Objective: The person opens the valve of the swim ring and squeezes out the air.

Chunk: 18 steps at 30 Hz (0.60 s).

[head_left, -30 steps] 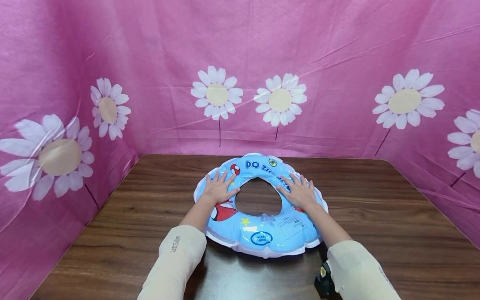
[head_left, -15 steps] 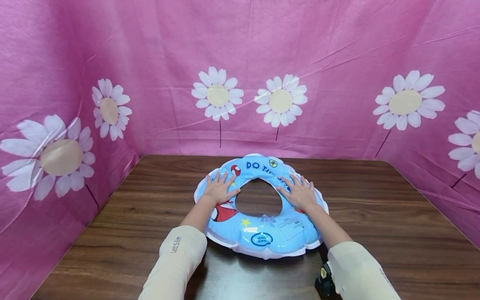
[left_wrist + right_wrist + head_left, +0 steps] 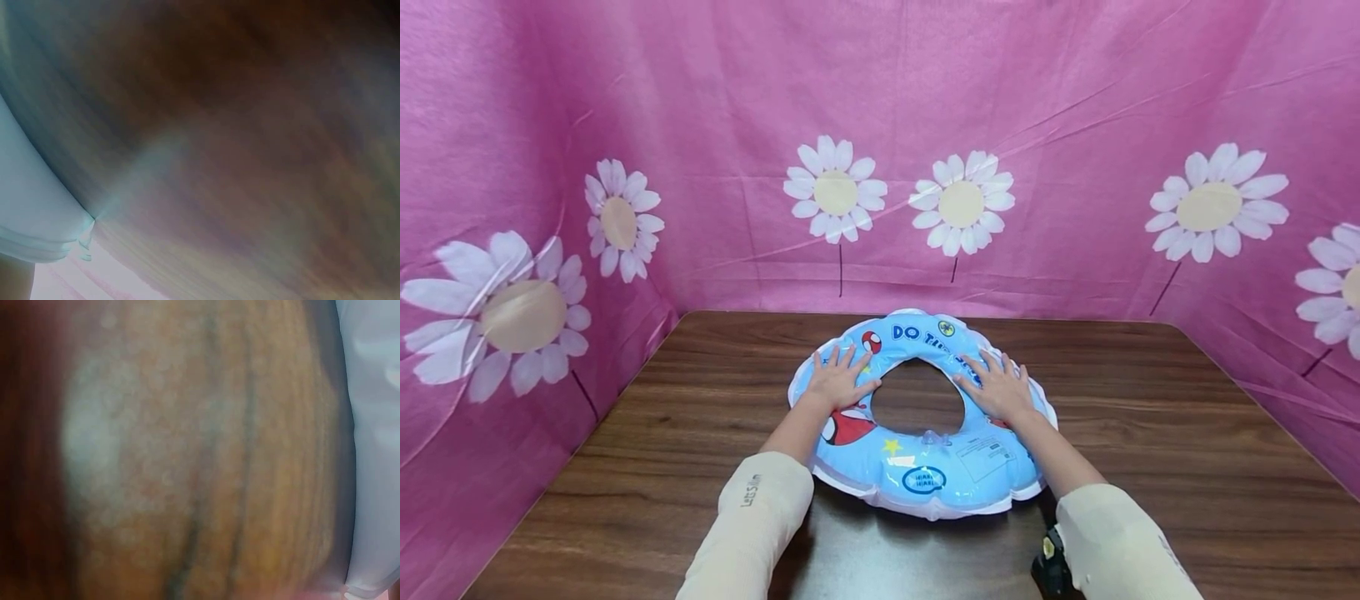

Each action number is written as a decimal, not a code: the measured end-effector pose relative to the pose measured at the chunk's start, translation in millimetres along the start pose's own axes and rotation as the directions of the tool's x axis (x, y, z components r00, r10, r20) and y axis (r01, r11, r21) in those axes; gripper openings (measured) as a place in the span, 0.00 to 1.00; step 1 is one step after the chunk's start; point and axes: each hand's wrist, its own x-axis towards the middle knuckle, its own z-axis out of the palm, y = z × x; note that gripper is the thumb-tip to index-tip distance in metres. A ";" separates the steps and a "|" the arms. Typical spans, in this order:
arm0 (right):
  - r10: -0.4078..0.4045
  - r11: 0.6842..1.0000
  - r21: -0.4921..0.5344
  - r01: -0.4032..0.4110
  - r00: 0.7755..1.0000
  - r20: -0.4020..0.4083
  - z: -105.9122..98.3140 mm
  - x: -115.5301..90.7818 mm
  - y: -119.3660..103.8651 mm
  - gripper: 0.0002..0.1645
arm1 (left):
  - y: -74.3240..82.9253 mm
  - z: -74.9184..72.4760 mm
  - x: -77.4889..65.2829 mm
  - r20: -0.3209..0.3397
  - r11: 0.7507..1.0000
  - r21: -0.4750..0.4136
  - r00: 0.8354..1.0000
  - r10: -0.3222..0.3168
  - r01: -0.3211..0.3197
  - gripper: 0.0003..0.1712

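- Change: none evident over the last second; the inflatable ring (image 3: 891, 468) and both hands hold position, with only a slight view shift.
- Ring location: on the wooden table (image 3: 647, 442), near its far edge, printed face up.
- Left hand (image 3: 837, 382): fingers extended and spread, resting on the ring's left side.
- Right hand (image 3: 1000, 388): likewise spread, on the right side; neither grips.
- Implication: work appears paused, ring steadied.
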 end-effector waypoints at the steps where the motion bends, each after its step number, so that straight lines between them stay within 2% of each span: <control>1: 0.000 1.000 0.000 0.000 1.000 -0.003 0.1 -0.1 0.2 0.39 | 0.0 0.0 0.3 0.002 1.000 -0.004 1.000 0.000 0.000 0.39; 11: -0.008 1.000 0.018 0.009 0.999 -0.036 1.3 1.5 -0.1 0.39 | -5.4 -0.9 1.2 -0.012 0.998 -0.060 1.000 0.008 -0.009 0.40; 15: -0.007 1.000 0.028 0.008 0.999 -0.049 1.6 0.9 0.5 0.38 | -8.4 -0.9 -0.2 -0.020 0.993 -0.113 1.000 0.019 -0.021 0.40; 18: -0.010 0.997 0.072 0.014 0.998 -0.055 -0.8 0.2 2.8 0.38 | -10.4 -0.6 -2.2 -0.030 0.984 -0.177 0.999 0.030 -0.035 0.40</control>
